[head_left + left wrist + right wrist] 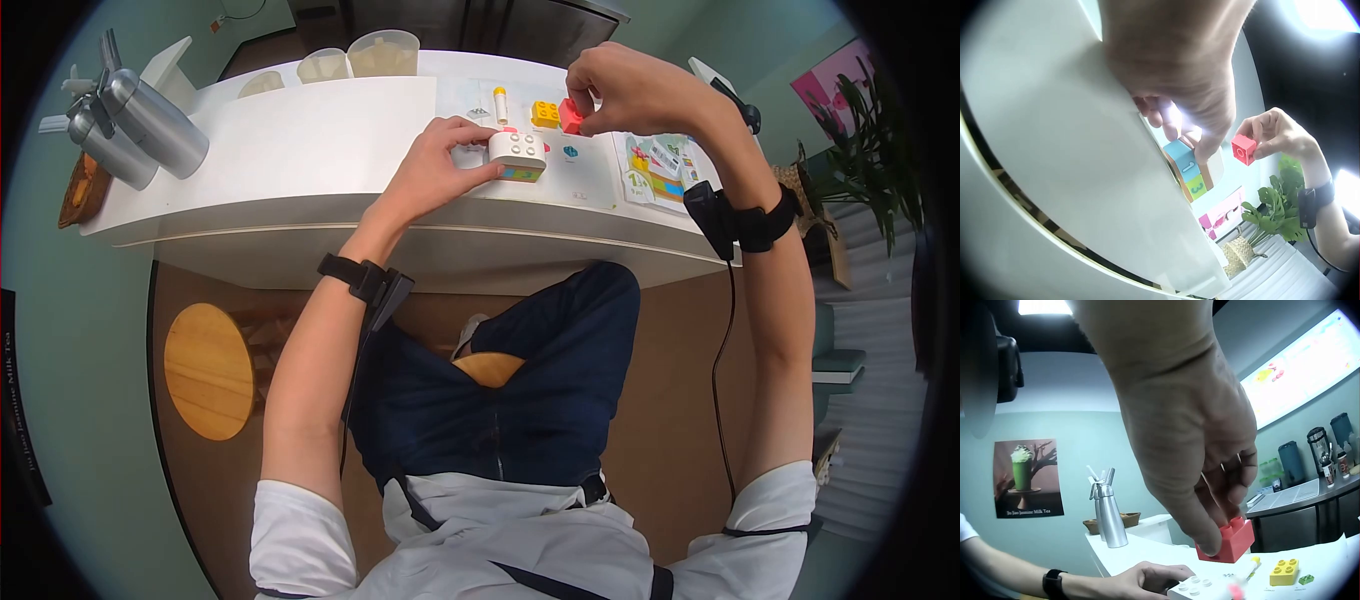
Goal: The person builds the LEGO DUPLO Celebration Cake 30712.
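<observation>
My right hand (640,90) pinches a red block (571,116) between thumb and fingers; in the right wrist view the red block (1229,541) hangs above the table, studs up. My left hand (437,165) grips a white-topped block (517,149), thumb on its near side and fingers behind. The left wrist view shows blue and green faces with numbers on the gripped block (1186,165). A yellow block (545,114) stands just left of the red one. A small white stick with a yellow end (501,105) lies behind the white-topped block.
A printed sheet (655,170) lies on the right of the white table (330,130). Clear plastic containers (384,54) stand at the back, and silver dispensers (155,125) with a brown basket (84,190) at the far left. A wooden stool (209,371) is below.
</observation>
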{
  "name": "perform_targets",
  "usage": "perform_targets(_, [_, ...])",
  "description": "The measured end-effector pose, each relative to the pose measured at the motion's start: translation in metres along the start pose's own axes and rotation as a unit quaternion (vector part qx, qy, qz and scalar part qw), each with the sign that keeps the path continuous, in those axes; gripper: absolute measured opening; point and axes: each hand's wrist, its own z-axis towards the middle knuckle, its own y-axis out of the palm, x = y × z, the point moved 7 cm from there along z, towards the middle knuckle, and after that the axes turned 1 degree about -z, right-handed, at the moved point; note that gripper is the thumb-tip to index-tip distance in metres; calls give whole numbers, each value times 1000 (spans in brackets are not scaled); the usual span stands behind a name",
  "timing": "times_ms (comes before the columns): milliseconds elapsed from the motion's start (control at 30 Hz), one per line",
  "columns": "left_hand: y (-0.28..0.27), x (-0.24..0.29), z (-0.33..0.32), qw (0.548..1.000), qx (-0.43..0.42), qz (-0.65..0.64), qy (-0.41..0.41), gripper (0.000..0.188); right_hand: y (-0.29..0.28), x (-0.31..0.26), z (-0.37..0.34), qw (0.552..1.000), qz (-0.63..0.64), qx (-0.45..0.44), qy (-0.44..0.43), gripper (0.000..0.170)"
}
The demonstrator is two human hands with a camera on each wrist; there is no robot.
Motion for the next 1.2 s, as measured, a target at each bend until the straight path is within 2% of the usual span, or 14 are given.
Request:
perform_targets(233, [0,2,0,1000,-14,-3,-24,44,-2,-23,14,999,22,-14,-24,28])
perform_targets(533, [1,2,-1,1000,-9,-7,-4,42,6,-35,24,999,25,-30,-27,27])
perform_targets(1200, [1,1,0,1000,-10,-28,-7,45,17,-42,27,998,40,-23,-43,26])
